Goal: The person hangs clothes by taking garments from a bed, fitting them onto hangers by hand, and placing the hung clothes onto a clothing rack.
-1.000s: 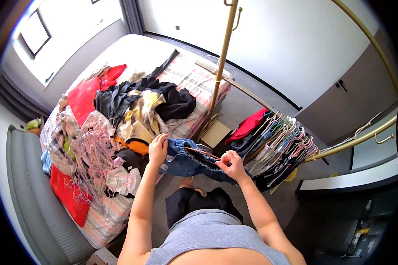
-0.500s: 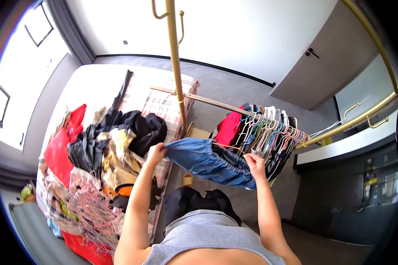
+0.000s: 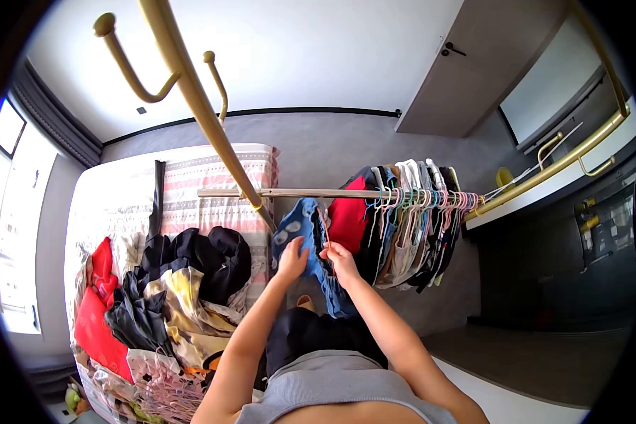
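Blue denim clothing (image 3: 302,220) hangs in front of my body, below the metal rail (image 3: 318,193). My right hand (image 3: 340,261) is closed on the thin pinkish-orange hanger (image 3: 325,227) at the garment's waist opening. Beside the denim's left side is my left hand (image 3: 292,260), its fingers apart and lightly against the cloth. A red garment (image 3: 348,220) hangs from the rail just right of the denim, followed by a dense row of clothes on coloured hangers (image 3: 410,200).
On the left, the bed (image 3: 215,166) bears black clothes (image 3: 226,265), a red cloth (image 3: 95,325) and a heap of pink hangers (image 3: 166,392). A gold post (image 3: 205,113) with hooks rises near the rail's left end. A grey door (image 3: 466,78) stands behind.
The denim has swung from lying stretched sideways to hanging down, nearer the rail. My hands have come closer together, and my left hand has let go of its edge. The view has turned towards the rail.
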`<state>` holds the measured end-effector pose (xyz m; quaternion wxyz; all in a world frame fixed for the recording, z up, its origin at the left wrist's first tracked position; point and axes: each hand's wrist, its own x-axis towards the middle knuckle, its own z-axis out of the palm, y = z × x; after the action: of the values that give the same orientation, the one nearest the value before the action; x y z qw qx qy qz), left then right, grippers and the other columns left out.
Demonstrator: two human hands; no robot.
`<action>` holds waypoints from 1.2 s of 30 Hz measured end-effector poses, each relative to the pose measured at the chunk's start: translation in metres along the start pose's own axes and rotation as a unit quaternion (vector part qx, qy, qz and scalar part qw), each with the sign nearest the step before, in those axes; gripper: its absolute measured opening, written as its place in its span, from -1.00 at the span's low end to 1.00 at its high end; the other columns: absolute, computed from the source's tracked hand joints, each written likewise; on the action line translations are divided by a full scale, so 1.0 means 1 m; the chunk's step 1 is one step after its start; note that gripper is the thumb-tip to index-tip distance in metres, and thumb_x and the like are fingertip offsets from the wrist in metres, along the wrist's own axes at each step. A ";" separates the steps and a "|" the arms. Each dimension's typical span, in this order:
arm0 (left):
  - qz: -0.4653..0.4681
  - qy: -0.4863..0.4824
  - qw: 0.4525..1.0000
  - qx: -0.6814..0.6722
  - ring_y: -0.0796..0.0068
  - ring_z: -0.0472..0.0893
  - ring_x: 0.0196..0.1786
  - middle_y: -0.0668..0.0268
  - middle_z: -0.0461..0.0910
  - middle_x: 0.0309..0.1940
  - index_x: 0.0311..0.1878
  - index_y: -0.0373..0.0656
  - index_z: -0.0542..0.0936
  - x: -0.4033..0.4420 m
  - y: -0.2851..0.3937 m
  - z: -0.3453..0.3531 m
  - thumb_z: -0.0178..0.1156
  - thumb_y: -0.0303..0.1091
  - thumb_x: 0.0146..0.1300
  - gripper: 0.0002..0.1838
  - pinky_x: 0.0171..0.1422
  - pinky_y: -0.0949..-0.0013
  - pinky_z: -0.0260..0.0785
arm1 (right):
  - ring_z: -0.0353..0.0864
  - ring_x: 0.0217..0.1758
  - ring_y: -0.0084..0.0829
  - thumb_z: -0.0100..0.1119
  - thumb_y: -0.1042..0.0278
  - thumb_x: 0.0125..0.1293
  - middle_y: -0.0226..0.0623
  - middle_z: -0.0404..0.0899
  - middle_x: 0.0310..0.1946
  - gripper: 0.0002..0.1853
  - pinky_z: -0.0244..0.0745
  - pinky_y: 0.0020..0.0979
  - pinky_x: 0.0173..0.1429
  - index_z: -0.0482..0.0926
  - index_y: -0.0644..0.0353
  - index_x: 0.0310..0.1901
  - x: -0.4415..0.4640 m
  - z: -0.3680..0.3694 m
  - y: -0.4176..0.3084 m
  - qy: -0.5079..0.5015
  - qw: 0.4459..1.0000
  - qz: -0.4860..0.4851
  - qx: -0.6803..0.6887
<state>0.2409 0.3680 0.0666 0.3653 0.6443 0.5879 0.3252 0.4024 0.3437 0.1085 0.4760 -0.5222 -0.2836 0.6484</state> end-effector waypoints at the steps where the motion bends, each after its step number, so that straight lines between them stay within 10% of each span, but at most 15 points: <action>1: 0.010 0.000 1.000 -0.017 0.20 0.54 -0.07 0.04 0.51 -0.10 0.09 -0.20 0.39 0.003 0.010 0.006 0.13 -0.27 0.19 -0.58 0.02 0.27 0.38 | 0.52 -0.19 -0.53 -0.05 0.47 0.30 -0.34 0.55 -0.32 -0.74 0.36 -0.56 -0.01 0.43 0.29 0.00 0.004 -0.001 -0.005 0.001 1.000 -0.013 0.025; 12: 0.039 -0.022 0.999 -0.012 0.08 0.49 -0.05 0.05 0.50 -0.13 0.08 -0.20 0.38 0.027 0.058 0.039 0.10 -0.37 0.12 -0.58 0.04 0.18 0.34 | 0.52 -0.22 -0.64 0.00 0.34 0.32 -0.44 0.59 -0.17 -0.81 0.29 -0.60 -0.31 0.41 0.10 -0.05 0.070 -0.051 0.003 0.050 0.998 0.015 0.024; 21: -0.022 -0.078 0.996 -0.022 0.01 0.47 0.00 0.02 0.49 -0.10 0.07 -0.17 0.39 0.024 0.099 0.106 0.11 -0.36 0.10 -0.58 0.08 0.16 0.32 | 0.49 -0.58 -0.63 0.09 0.49 0.20 -0.36 0.59 -0.49 -0.86 0.39 -0.61 -0.55 0.53 0.20 -0.19 0.148 -0.137 0.034 0.097 0.981 -0.011 -0.166; 25: -0.058 -0.063 0.996 -0.016 0.04 0.48 0.00 0.03 0.50 -0.12 0.07 -0.15 0.40 0.016 0.095 0.131 0.11 -0.33 0.11 -0.58 0.07 0.18 0.33 | 0.53 -0.68 -0.56 0.28 0.21 0.12 -0.34 0.56 -0.66 -0.71 0.42 -0.56 -0.62 0.54 0.27 -0.55 0.125 -0.154 0.001 0.134 0.958 0.081 -0.242; 32: -0.115 0.023 0.993 -0.018 0.02 0.48 0.00 0.03 0.51 -0.12 0.01 -0.14 0.47 -0.023 0.074 0.145 0.10 -0.28 0.10 -0.63 0.09 0.16 0.33 | 0.54 -0.44 0.01 -0.06 -0.04 0.24 0.01 0.53 -0.57 -0.50 0.38 -0.09 -0.34 0.56 0.25 -0.57 0.083 -0.144 0.005 0.002 0.838 -0.091 -0.538; 36: -0.192 0.128 0.972 -0.049 0.09 0.52 -0.07 0.05 0.54 -0.18 -0.06 -0.18 0.51 -0.067 0.066 0.114 0.08 -0.32 0.10 -0.69 0.03 0.20 0.37 | 0.49 -0.65 -0.22 -0.02 -0.01 0.27 -0.19 0.47 -0.76 -0.49 0.35 -0.26 -0.45 0.51 0.26 -0.66 0.062 -0.105 0.035 -0.135 0.856 -0.076 -0.493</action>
<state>0.3657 0.2881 0.0639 0.3736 0.4536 0.7262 0.3568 0.4902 0.3730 0.0224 0.1614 -0.5727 -0.6660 0.4499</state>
